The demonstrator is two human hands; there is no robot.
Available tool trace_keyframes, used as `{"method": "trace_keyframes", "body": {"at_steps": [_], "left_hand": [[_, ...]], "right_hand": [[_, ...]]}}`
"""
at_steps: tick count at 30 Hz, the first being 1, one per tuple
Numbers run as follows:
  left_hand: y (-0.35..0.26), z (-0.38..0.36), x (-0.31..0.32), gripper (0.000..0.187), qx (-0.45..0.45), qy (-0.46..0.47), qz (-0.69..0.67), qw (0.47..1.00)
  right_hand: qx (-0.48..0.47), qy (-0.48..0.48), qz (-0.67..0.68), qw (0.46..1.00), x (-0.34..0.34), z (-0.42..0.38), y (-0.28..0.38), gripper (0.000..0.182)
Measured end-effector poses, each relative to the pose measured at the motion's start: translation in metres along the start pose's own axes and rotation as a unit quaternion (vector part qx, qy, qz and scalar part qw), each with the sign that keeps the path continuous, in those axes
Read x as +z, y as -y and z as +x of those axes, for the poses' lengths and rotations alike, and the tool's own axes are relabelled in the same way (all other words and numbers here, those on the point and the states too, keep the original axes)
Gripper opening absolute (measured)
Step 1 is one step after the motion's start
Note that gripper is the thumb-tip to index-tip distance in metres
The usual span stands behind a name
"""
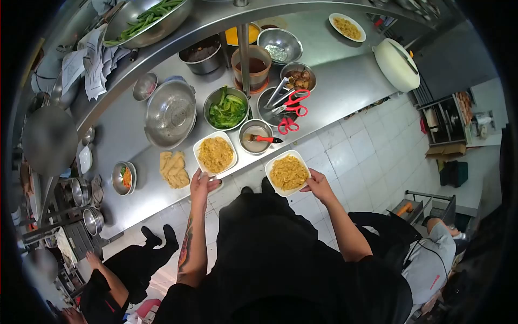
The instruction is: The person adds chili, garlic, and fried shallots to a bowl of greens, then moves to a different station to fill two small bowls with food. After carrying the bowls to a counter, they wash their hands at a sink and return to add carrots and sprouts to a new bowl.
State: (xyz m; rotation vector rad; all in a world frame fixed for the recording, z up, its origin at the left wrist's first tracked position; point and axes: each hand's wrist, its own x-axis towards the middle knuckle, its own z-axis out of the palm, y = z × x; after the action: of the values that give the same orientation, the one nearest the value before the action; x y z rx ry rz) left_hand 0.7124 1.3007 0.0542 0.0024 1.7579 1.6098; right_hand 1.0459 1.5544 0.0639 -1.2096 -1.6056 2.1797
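Observation:
My left hand [203,187] grips the near corner of a square white dish [234,157] of yellow, scrambled-looking food. Its thumb is at the rim and its fingers curl below; the dish overlaps the counter's front edge in this view. In my right hand [319,187] is a similar white dish [277,189] with the same kind of food, held by its right side over the floor in front of my body. Between and beyond the dishes, a small metal pot [248,150] contains a red-handled brush [263,139]. A bowl of green leafy vegetables [227,110] stands just behind the left dish.
Scissors with red handles [294,102] stick out of a metal container. A large steel bowl [170,113] and a folded tan cloth [173,169] lie leftward on the counter [345,81]. Another dish of yellow food [347,27] is far right. People stand on both sides of me.

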Motion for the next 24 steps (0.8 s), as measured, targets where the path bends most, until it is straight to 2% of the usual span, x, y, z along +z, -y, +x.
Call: {"method": "trace_keyframes", "body": {"at_steps": [1, 2, 3, 5, 7, 10, 13, 14, 24], "left_hand": [[0.005, -0.01, -0.005, 0.044, -0.008, -0.061, 0.032, 0.998], [0.033, -0.016, -0.018, 0.047, 0.088, -0.052, 0.117, 0.988], [0.03, -0.02, -0.007, 0.047, 0.089, -0.045, 0.121, 0.988], [0.017, -0.051, 0.045, 0.05, 0.278, 0.048, 0.24, 0.929], [-0.049, -0.069, 0.109, 0.057, 0.347, 0.088, 0.28, 0.891], [-0.051, -0.036, 0.148, 0.062, 0.343, 0.068, 0.341, 0.873], [-0.035, -0.009, 0.161, 0.066, 0.332, 0.036, 0.337, 0.881], [-0.019, 0.007, 0.16, 0.066, 0.39, -0.003, 0.361, 0.847], [-0.022, 0.012, 0.211, 0.075, 0.306, -0.06, 0.297, 0.902]], "right_hand": [[0.0, 0.001, -0.001, 1.0, -0.005, 0.0, 0.0, 0.041], [-0.001, -0.01, 0.007, 1.0, -0.009, -0.002, -0.001, 0.041], [-0.004, -0.025, 0.016, 1.0, -0.011, -0.005, -0.003, 0.041], [-0.004, -0.046, 0.028, 0.999, -0.014, -0.011, -0.001, 0.043], [-0.001, -0.056, 0.032, 0.998, -0.021, -0.012, 0.005, 0.044], [0.002, -0.068, 0.046, 0.997, -0.037, -0.002, 0.021, 0.041], [-0.012, -0.067, 0.056, 0.996, -0.06, 0.021, 0.036, 0.044], [-0.02, -0.065, 0.046, 0.997, -0.068, 0.03, 0.041, 0.044], [0.001, 0.029, 0.007, 1.0, -0.128, 0.097, 0.07, 0.041]]}}
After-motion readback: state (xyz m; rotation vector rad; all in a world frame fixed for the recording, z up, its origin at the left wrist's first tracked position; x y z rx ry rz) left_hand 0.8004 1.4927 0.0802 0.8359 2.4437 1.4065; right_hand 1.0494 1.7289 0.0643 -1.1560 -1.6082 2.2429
